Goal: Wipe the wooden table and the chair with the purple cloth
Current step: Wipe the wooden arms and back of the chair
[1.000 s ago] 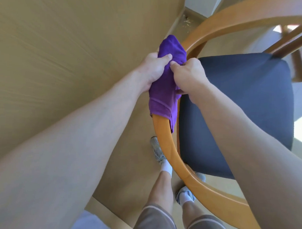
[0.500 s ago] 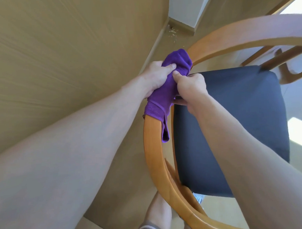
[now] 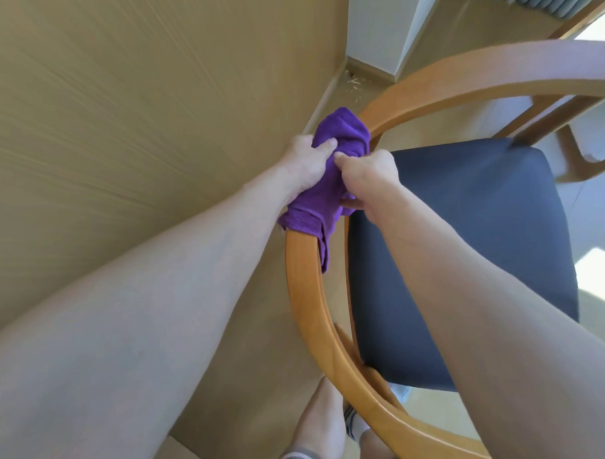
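Note:
The purple cloth [image 3: 322, 191] is wrapped over the curved wooden back rail of the chair [image 3: 305, 298], near where the rail bends toward the armrest [image 3: 494, 75]. My left hand [image 3: 305, 164] grips the cloth from the left side and my right hand [image 3: 368, 179] grips it from the right, thumbs almost meeting on top. A loose end of cloth hangs down inside the rail. The chair's dark seat cushion [image 3: 466, 251] lies to the right. The wooden table [image 3: 136, 115] fills the left of the view.
A white wall corner with a baseboard [image 3: 373, 24] stands beyond the chair. A second chair's wooden frame [image 3: 586, 157] is at the far right. My legs and shoes [image 3: 335, 427] stand on the floor behind the chair's back rail.
Both hands have slid the cloth along the rail toward the bend near the armrest, and my head has shifted, so the chair sits lower and more to the right in view.

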### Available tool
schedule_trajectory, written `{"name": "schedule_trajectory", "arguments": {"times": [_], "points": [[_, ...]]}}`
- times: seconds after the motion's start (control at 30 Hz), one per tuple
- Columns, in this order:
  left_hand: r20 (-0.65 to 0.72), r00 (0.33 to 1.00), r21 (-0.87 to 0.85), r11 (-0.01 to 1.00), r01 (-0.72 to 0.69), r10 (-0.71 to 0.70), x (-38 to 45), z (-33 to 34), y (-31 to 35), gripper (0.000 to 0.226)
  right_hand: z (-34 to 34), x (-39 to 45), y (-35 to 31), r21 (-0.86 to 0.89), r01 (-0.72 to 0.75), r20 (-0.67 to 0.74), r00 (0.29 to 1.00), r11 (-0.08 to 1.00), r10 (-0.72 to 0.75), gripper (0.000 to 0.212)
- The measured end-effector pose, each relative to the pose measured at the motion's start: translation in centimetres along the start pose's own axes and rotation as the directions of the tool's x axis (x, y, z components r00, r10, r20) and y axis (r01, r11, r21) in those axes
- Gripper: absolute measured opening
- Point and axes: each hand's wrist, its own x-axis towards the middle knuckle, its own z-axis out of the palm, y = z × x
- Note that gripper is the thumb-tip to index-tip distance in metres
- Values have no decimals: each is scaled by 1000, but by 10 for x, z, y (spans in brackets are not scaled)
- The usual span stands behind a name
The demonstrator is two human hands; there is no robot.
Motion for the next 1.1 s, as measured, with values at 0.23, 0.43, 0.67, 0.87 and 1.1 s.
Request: {"name": "schedule_trajectory", "arguments": {"times": [0.23, 0.43, 0.67, 0.87, 1.1], "points": [[-116, 992, -125, 992, 26, -40, -78, -5, -41, 27, 24, -78, 44, -136, 203, 18, 979, 970, -203, 17], [-71, 997, -296, 955, 15, -38, -151, -1, -70, 20, 17, -134, 92, -146, 243, 122, 966, 959, -226, 26], [-40, 990, -231, 965, 123, -135, -136, -13, -61, 22, 16, -114, 80, -202, 241, 49, 971, 949, -236, 40], [2, 980, -102, 975, 197, -198, -88, -18, -26, 22, 15, -76, 39, -165, 35, 76, 997, 986, -22, 35], [90, 988, 91, 989, 117, -125, -3, -8, 15, 12, 10, -10, -4, 23, -177, 6, 984, 984, 177, 37]]}}
